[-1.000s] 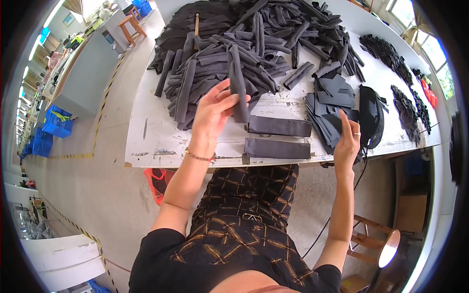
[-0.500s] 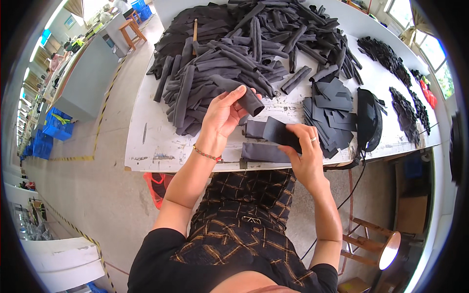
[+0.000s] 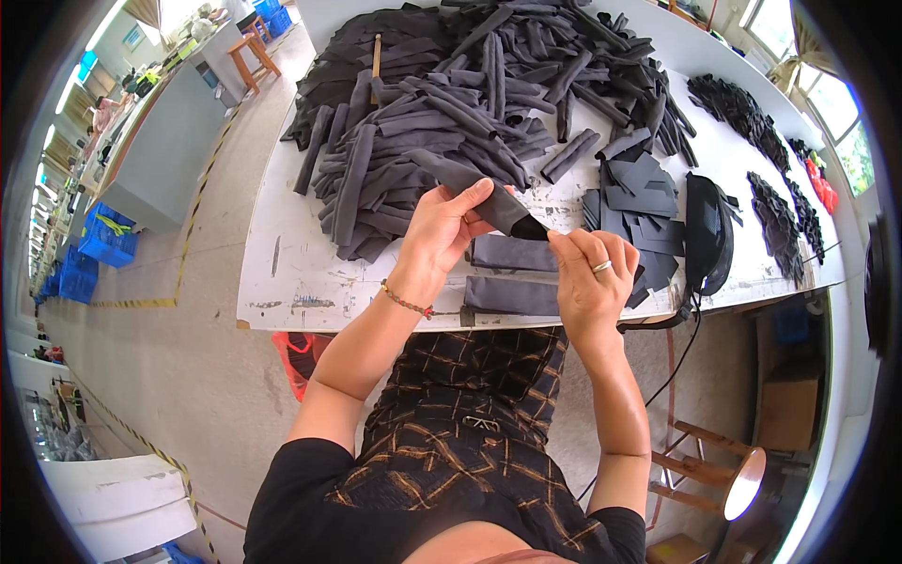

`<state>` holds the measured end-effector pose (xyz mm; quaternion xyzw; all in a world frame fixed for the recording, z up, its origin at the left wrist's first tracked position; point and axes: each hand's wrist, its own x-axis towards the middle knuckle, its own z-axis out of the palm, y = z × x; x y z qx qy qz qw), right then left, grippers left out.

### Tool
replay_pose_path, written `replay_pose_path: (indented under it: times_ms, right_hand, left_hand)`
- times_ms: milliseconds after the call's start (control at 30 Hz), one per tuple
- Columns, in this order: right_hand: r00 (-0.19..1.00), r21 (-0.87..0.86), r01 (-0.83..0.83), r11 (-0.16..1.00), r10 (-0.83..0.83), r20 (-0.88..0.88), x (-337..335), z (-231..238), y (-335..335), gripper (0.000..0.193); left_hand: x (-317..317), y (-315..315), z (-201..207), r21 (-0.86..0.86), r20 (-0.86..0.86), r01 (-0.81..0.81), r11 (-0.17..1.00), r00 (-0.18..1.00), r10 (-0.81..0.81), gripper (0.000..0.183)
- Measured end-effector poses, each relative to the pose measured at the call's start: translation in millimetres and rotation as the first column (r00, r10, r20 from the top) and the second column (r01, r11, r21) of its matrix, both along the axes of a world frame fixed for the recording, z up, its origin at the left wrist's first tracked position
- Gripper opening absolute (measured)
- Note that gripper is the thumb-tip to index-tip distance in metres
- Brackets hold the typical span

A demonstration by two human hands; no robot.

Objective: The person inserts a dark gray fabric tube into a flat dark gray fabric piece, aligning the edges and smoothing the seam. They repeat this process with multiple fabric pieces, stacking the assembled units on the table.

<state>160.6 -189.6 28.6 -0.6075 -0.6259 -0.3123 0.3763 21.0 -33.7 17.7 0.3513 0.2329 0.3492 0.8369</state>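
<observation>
A dark grey fabric tube [image 3: 503, 209] is gripped near its open end by my left hand [image 3: 449, 226], the thumb on top. Its far end reaches back to the heap. My right hand [image 3: 594, 273] is closed, thumb and forefinger pinching the rim of the tube's opening. Something dark shows beside the right palm, mostly hidden, perhaps a flat card. Under the hands, a flattened grey tube [image 3: 512, 295] lies along the table's front edge, and another flat grey tube [image 3: 512, 253] lies just behind it.
A large heap of grey fabric tubes [image 3: 451, 113] covers the white table [image 3: 291, 254], a thin wooden stick [image 3: 376, 61] among them. To the right are a pile of dark flat cards [image 3: 644, 193], a black mesh-sided object [image 3: 707, 221] with a cable, and small dark piles [image 3: 742, 108].
My right hand has moved up to the tube's opening and now pinches its rim. The dark card it held in plain view is now mostly hidden. The tube's mouth has tipped rightward.
</observation>
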Motion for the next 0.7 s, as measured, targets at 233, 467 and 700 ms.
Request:
replay_pose_path:
  times_ms: [233,467,700]
  right_hand:
    - [0.998,0.037,0.057,0.998,-0.057,-0.01,-15.0,-5.3,11.7,0.034]
    - [0.955,-0.046,-0.145,0.988,0.128,-0.266,-39.8,-13.7,21.8,0.054]
    - [0.945,-0.143,-0.242,0.96,0.199,-0.259,-25.1,-33.8,15.1,0.042]
  left_hand:
    - [7.3,-36.3,1.1,0.273,0.01,-0.155,0.949,0.987,0.159,0.016]
    - [13.2,-32.2,-4.9,0.188,0.382,-0.063,0.98,0.924,-0.013,0.026]
    - [24.5,-47.7,-21.9,0.212,0.399,-0.079,0.974,0.917,-0.012,0.025]
